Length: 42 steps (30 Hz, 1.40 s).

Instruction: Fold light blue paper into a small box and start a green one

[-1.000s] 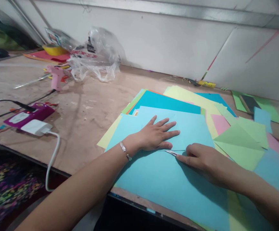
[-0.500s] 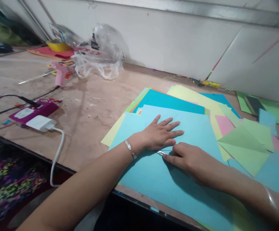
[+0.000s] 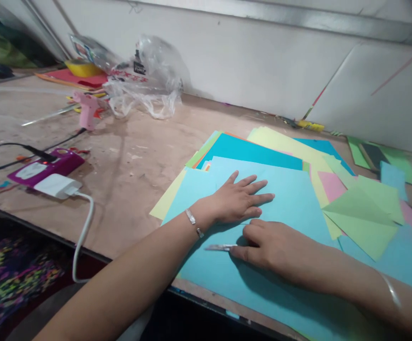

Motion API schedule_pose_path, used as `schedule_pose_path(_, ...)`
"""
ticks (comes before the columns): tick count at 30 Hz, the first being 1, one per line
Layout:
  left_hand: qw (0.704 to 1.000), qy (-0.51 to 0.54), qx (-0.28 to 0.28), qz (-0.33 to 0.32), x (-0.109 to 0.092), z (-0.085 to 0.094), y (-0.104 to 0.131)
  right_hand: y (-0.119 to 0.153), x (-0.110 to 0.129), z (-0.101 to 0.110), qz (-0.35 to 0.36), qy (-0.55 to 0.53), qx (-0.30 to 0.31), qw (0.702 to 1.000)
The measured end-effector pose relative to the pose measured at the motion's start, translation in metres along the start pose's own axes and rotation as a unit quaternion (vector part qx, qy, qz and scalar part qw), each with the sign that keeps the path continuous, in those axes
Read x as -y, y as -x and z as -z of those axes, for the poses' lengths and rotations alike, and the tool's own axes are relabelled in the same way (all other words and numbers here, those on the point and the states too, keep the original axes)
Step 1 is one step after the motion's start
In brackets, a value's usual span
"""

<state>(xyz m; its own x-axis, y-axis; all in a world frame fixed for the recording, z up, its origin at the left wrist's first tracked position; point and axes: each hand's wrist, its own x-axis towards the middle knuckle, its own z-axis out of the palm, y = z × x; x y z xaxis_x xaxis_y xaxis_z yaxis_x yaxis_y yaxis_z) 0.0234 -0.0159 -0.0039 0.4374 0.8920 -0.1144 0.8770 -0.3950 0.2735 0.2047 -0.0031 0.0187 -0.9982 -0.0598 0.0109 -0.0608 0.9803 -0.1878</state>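
Note:
My left hand [image 3: 239, 201] lies flat, fingers spread, on a light blue paper sheet [image 3: 291, 199] that tops a stack of coloured sheets. Just below it my right hand [image 3: 270, 246] grips a thin metal blade [image 3: 218, 247] whose tip points left, lying on the blue sheet near my left wrist. A silver bracelet [image 3: 194, 222] circles the left wrist. A cut line in the sheet runs under my right hand and is mostly hidden.
Green folded papers [image 3: 362, 213] and pink pieces lie to the right. On the wooden table [image 3: 138, 156] at left are a purple device [image 3: 46, 168], a white charger [image 3: 57, 186] with cable, a pink glue gun [image 3: 87, 110] and a crumpled plastic bag [image 3: 145, 80]. A white wall stands behind.
My right hand has drawn the blade leftward and toward me across the blue sheet, from beside my left fingertips to near my left wrist. The left hand stayed pressed flat.

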Motion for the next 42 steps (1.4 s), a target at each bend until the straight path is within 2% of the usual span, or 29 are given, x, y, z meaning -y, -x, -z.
schedule_pose_path(2,1.000,0.021,-0.022,0.007,0.000,0.002,0.000,0.023,-0.006,0.016,0.012,-0.001,0.020,1.000)
schedule_pose_path(4,0.998,0.036,-0.051,0.010,0.001,0.005,-0.001,0.052,-0.019,0.035,-0.001,-0.025,0.009,1.000)
schedule_pose_path(6,0.995,0.035,-0.088,0.022,0.001,0.008,-0.003,0.081,-0.037,0.050,-0.040,-0.045,-0.064,0.996)
schedule_pose_path(8,0.987,0.021,-0.139,0.072,0.002,0.010,-0.005,0.106,-0.060,0.058,-0.123,-0.022,-0.133,0.983)
schedule_pose_path(10,0.967,0.009,-0.195,0.163,0.004,0.013,-0.006,0.121,-0.080,0.054,-0.208,0.044,-0.184,0.960)
schedule_pose_path(13,0.921,0.003,-0.246,0.301,0.010,0.015,-0.005,0.122,-0.098,0.034,-0.269,0.139,-0.170,0.938)
schedule_pose_path(15,0.901,0.005,-0.243,0.359,0.015,0.015,-0.002,0.111,-0.096,0.018,-0.254,0.164,-0.180,0.936)
schedule_pose_path(17,0.894,0.025,-0.228,0.386,0.020,0.014,-0.001,0.095,-0.087,0.004,-0.208,0.162,-0.211,0.941)
schedule_pose_path(21,0.895,0.114,-0.237,0.359,0.023,0.013,0.000,0.069,-0.064,-0.010,-0.111,0.171,-0.250,0.947)
schedule_pose_path(24,0.900,0.124,-0.254,0.331,0.021,0.011,-0.003,0.061,-0.056,-0.018,-0.060,0.172,-0.259,0.948)
schedule_pose_path(29,0.899,0.093,-0.288,0.318,0.021,0.010,-0.005,0.058,-0.050,-0.024,-0.065,0.144,-0.293,0.943)
schedule_pose_path(32,0.891,0.087,-0.303,0.326,0.023,0.011,-0.003,0.061,-0.049,-0.025,-0.067,0.062,-0.315,0.945)
schedule_pose_path(35,0.887,0.106,-0.303,0.330,0.024,0.012,-0.003,0.064,-0.052,-0.025,-0.059,-0.055,-0.310,0.947)
schedule_pose_path(39,0.886,0.148,-0.293,0.326,0.021,0.015,-0.004,0.065,-0.056,-0.024,-0.038,-0.212,-0.300,0.929)
schedule_pose_path(42,0.884,0.179,-0.293,0.317,0.019,0.018,-0.003,0.065,-0.053,-0.024,-0.061,-0.252,-0.308,0.915)
